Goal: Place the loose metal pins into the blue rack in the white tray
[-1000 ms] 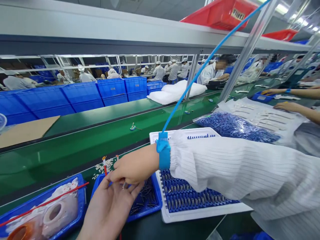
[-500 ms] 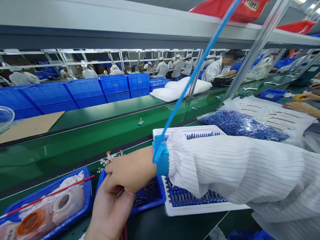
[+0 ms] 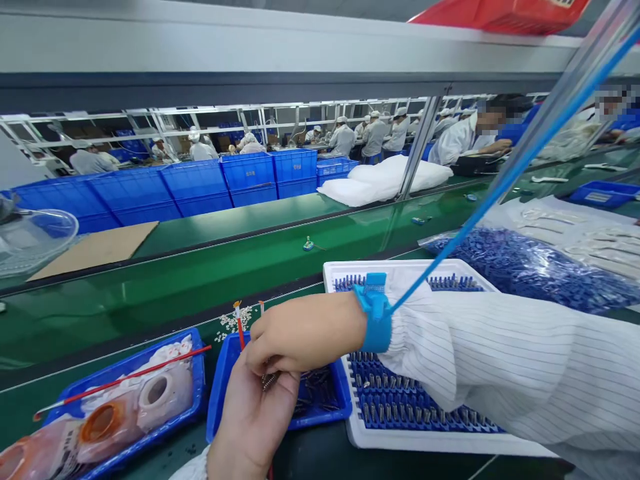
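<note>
My left hand (image 3: 255,420) is held palm up over a small blue tray (image 3: 220,400) of thin dark metal parts, with a little metal spring (image 3: 269,381) lying in the palm. My right hand (image 3: 300,333) reaches across from the right and pinches down onto that spring. A blue wrist strap (image 3: 373,320) with a blue cord (image 3: 500,180) circles my right wrist above a white striped sleeve. Under my right forearm sits a white tray (image 3: 380,440) holding a blue rack with rows of metal pins.
A blue tray (image 3: 195,400) at lower left holds tape rolls and a red stick. A green conveyor (image 3: 150,293) runs across. A bag of blue parts (image 3: 525,267) lies right. Blue crates (image 3: 200,187), cardboard (image 3: 100,247), a clear bowl (image 3: 30,240) and workers in white are beyond.
The view has swung left. My left hand closed up a little under my right hand, which has come down to pinch the spring in the palm.
</note>
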### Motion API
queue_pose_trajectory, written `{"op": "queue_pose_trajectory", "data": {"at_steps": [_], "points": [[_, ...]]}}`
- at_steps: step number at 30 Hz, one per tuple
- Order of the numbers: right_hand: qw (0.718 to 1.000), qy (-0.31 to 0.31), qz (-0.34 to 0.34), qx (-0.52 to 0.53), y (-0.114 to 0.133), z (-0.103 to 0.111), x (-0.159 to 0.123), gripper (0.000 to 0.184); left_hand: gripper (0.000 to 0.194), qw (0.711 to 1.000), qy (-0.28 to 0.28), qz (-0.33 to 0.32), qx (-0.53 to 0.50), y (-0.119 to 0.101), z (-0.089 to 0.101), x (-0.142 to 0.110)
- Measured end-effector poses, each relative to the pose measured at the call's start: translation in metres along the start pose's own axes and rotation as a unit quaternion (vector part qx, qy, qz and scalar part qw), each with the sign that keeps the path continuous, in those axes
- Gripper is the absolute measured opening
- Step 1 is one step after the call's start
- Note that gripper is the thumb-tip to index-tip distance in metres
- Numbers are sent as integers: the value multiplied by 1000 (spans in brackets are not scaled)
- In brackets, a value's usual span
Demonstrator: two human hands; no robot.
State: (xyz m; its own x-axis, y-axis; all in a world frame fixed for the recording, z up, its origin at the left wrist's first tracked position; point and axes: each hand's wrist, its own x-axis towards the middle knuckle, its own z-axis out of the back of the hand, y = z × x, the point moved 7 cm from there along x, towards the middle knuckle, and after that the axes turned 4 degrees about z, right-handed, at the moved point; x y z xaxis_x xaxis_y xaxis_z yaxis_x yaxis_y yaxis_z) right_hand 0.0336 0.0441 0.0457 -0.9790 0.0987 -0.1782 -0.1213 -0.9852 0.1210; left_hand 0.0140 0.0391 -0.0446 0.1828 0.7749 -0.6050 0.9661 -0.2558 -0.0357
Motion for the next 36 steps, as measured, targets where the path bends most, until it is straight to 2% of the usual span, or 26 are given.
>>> {"op": "queue_pose_trajectory", "data": {"at_steps": [4,8,14,18,22,27,29,32,34,36], "points": [[999,-37,-10,13,-2,-5,-1,5,40,1000,21,12,-5,3,7,4],[996,-71,-36,30,-1,-12,-7,23,33,1000,22,3,6,5,20,6],[990,-92,-99,38,-5,-17,-18,35,22,1000,16,-13,4,10,26,2],[989,-115,-89,31,-4,-19,-19,32,24,1000,-6,-1,0,11,28,0],[987,-150,-61,6,2,-17,-17,30,24,999,-21,47,6,17,27,-5],[985,-171,-24,25,13,-5,-20,20,34,997,-30,73,19,21,21,-11],[979,-197,-18,53,14,2,-28,19,37,995,-36,86,31,24,20,-14],[968,-234,-50,72,9,9,-51,26,41,990,-42,128,48,31,19,-22],[949,-297,-78,74,5,15,-77,31,45,985,-34,160,49,38,20,-29],[925,-352,-114,80,-1,18,-110,33,36,979,-10,194,55,46,22,-37]]}}
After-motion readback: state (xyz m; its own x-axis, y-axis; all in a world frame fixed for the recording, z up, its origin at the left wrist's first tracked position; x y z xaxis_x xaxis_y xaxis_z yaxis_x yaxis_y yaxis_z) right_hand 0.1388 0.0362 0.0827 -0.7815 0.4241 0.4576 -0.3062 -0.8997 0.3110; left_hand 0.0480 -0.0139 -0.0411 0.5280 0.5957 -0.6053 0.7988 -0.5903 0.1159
